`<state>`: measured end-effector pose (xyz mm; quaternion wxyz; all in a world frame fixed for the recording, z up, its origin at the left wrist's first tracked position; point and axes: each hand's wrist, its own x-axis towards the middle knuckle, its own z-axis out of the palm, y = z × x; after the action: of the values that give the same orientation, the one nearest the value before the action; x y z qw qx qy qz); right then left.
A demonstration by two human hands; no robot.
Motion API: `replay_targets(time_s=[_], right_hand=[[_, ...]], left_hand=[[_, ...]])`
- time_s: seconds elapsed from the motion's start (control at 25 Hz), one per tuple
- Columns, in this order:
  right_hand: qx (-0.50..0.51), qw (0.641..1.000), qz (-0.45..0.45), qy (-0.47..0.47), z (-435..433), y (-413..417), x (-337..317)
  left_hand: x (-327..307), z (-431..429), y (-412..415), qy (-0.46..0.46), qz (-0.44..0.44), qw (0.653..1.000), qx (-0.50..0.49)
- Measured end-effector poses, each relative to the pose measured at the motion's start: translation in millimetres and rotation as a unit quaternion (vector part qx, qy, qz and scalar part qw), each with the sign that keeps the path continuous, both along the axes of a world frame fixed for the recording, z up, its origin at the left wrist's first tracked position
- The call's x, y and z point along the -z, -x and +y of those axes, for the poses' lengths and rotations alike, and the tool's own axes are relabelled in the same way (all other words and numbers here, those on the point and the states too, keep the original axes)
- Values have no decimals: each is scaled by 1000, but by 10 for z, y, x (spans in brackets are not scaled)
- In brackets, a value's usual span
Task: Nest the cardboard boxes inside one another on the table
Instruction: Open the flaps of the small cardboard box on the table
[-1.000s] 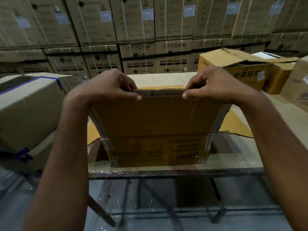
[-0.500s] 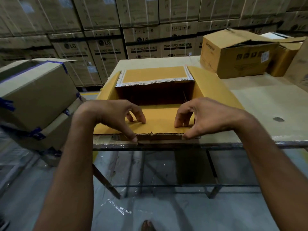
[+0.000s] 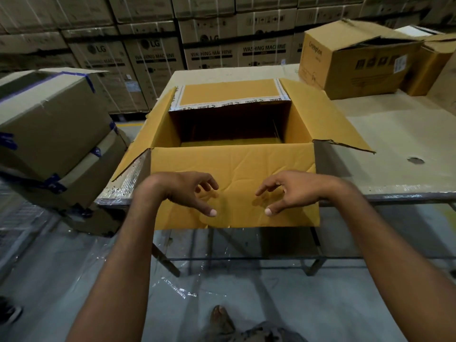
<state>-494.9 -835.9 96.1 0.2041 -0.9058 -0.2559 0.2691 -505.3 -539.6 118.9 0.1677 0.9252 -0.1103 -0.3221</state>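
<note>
A large open cardboard box stands on the table at its near left corner, all of its flaps folded outward and its inside dark. Its near flap hangs over the table's front edge. My left hand and my right hand hover just above that near flap with fingers loosely curled, holding nothing. A smaller brown box, partly open at the top, stands at the back right of the table, with another small box behind it.
To the left of the table two taped brown boxes are stacked on the floor. Stacked washing-machine cartons form a wall behind. A dark hole marks the tabletop at right. My foot is on the floor below.
My hands pulled the near flap from upright down over the table's front edge, then let go of it. The box's inside came into view.
</note>
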Motion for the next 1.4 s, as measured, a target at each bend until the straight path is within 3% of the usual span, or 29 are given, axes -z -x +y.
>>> replay_targets(time_s=[0.12,0.24,0.36,0.44,0.52,0.6,0.72,0.8,0.96,1.04,1.08,1.16,1.2,1.32,1.4], right_hand=[[39,998,33,-24,-4,-137,222],[85,990,26,-112,58,-310,207],[157,953,-43,-254,226,-640,44],[202,915,-82,-338,362,-1027,-43],[249,887,-74,-382,478,-1530,-68],[321,859,42,-396,575,-2044,-56],[407,768,251,-426,638,-2573,38],[429,719,282,-469,697,-2813,106],[419,720,253,-492,882,-3061,137],[420,749,203,-471,918,-3178,221],[426,782,146,-430,934,-3242,239],[421,855,-24,-301,932,-3368,236],[417,872,-122,-224,888,-3423,204],[386,854,-341,-77,630,-3601,124],[364,831,-421,-5,426,-3694,137]], left_hand=[[275,68,-75,28,14,999,-7],[395,171,-257,121,-11,992,-21],[315,215,-593,292,-142,943,-79],[191,254,-893,342,-245,901,-107],[111,367,-1306,312,-306,893,-102],[98,551,-1776,246,-309,916,-71],[133,825,-2363,202,-302,931,-29],[152,1022,-2705,210,-326,922,-22],[213,1509,-3305,183,-339,921,-58],[286,1751,-3570,155,-308,936,-70],[312,1832,-3687,143,-297,941,-71],[326,1873,-3886,139,-290,944,-78],[333,1862,-3989,140,-294,942,-77],[350,1847,-4272,179,-310,933,-45],[380,1805,-4481,250,-315,913,-74]])
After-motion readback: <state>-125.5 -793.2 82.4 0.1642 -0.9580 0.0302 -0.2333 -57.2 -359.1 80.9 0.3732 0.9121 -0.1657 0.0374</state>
